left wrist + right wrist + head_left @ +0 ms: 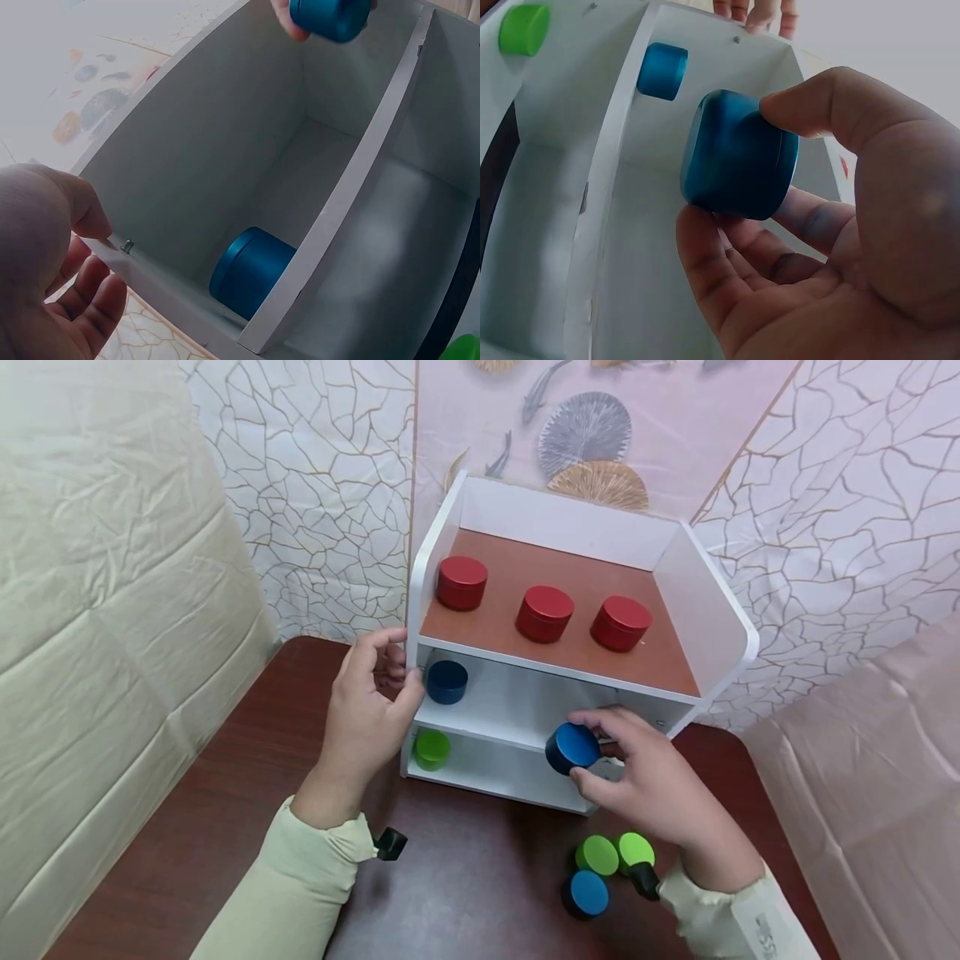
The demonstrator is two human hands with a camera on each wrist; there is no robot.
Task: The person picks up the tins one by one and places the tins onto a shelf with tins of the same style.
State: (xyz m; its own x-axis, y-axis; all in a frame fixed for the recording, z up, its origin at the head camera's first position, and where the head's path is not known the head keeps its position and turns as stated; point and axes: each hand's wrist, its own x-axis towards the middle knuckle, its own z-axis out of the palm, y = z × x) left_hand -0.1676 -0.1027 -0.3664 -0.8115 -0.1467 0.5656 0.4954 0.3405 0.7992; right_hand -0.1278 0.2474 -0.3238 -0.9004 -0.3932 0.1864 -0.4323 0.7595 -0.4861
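Blue tin (pixel 572 749) is being held in the right hand (pixel 645 768) at the right part of the shelf unit's (pixel 701 602) front; whether it is crossing the front edge, the view is not showing clearly. The right hand's grip is clamping on the tin's round wall, the thumb pressing one side and the fingertips bearing on the opposite side. The right forearm is reaching in from the lower right, with the back of the hand facing the head camera.

The left hand (pixel 367 706) is gripping the front edge of the left side panel (pixel 433 556), its thumb resting at the edge and its fingers bending along the outer side. The left forearm is rising from the lower left. Both wrists are emerging from pale sleeves (pixel 300 885).

Count: nine tins are showing, three of each colour. Three red tins (pixel 544 613) are standing on the brown top deck (pixel 540 560). Of the blue, one is sitting in the hand, a second (pixel 447 682) is standing on the middle shelf (pixel 510 697) near the left panel, and a third (pixel 586 894) is resting on the bench (pixel 465 877). Of the green, one (pixel 432 750) is occupying the bottom shelf (pixel 495 777) at the left, while two (pixel 597 856) are standing on the bench just beside the blue one.
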